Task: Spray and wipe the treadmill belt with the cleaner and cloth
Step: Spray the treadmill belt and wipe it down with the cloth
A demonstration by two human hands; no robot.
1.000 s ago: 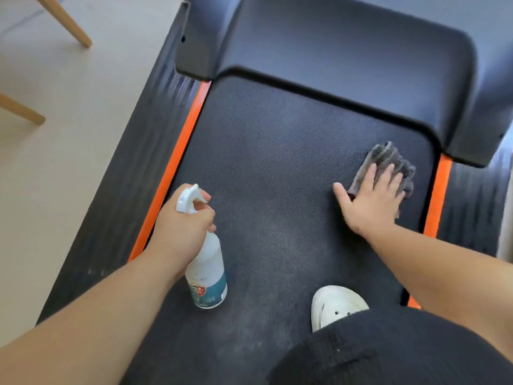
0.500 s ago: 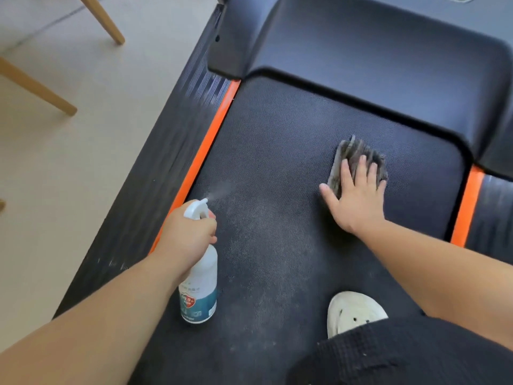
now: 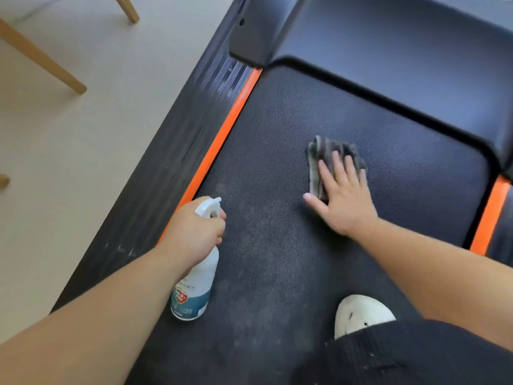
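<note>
Cloth [image 3: 327, 154] lies flat under right hand's [image 3: 345, 201] fingers [image 3: 337, 165].

A pale beige floor [image 3: 69, 162] occupies the left side of the view. Standing on it are a long slanted leg [image 3: 41, 58] of light wood at the upper left and a shorter leg [image 3: 126, 8] at the top edge, with a rounded wooden end [image 3: 3, 181] at the left edge. A white perforated shoe [image 3: 361, 312] appears at the lower right, its heel end overlapped by a black ribbed garment [image 3: 402, 357] that fills the lower right corner.
</note>
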